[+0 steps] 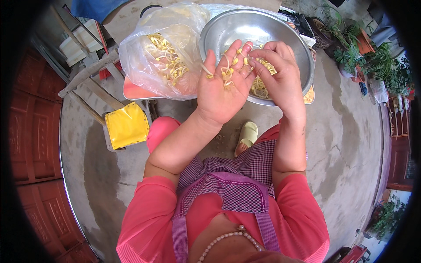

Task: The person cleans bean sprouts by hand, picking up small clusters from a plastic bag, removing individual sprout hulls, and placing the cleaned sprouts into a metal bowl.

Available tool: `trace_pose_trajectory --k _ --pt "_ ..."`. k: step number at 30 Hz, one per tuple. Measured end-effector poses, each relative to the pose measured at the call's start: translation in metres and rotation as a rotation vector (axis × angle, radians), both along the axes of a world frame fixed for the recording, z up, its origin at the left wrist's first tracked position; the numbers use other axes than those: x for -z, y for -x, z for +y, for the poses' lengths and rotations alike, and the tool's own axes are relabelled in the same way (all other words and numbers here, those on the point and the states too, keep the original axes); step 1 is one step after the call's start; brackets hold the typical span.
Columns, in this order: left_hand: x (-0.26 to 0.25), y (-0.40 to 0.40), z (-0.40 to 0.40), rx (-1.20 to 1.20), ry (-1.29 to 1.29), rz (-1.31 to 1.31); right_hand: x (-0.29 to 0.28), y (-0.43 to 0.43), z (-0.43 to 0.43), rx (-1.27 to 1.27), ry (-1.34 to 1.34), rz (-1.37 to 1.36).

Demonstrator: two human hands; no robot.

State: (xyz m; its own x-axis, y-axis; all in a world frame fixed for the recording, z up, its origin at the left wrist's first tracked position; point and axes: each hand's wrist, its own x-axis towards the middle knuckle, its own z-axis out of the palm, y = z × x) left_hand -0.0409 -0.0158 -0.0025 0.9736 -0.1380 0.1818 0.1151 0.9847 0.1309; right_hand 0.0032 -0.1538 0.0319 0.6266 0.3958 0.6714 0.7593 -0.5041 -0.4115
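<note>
Palm up, my left hand (221, 85) has its fingers spread, with several soybean sprouts (227, 73) lying across the palm and fingers. The thumb and forefinger of my right hand (283, 74) pinch together at the left hand's fingertips; whether a sprout is between them I cannot tell. Both hands are over the near side of a wide stainless steel basin (236, 24). More sprouts (260, 87) lie in the basin, partly hidden by the hands. To the left, an open clear plastic bag (135, 62) holds another heap of sprouts (169, 60).
The bag and basin stand on a small table with an orange edge (139, 92). A wooden chair with a yellow seat (127, 125) is at the left, near long-handled tools (102, 37). Potted plants (358, 62) line the right side. A slippered foot (246, 136) is below the table.
</note>
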Motion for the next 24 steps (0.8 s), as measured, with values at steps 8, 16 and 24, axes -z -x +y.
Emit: trace_pose_trajectory --k 8,16,24 --pt "0.000 0.000 0.000 0.002 0.013 -0.008 0.004 -0.005 -0.002 -0.069 -0.063 0.084" --pt "0.001 -0.002 -0.001 -0.006 0.015 -0.015 0.007 -0.007 -0.010 -0.061 -0.423 0.290" --pt "0.004 -0.002 0.002 0.004 0.007 -0.022 -0.007 0.009 -0.003 -0.224 -0.153 0.237"
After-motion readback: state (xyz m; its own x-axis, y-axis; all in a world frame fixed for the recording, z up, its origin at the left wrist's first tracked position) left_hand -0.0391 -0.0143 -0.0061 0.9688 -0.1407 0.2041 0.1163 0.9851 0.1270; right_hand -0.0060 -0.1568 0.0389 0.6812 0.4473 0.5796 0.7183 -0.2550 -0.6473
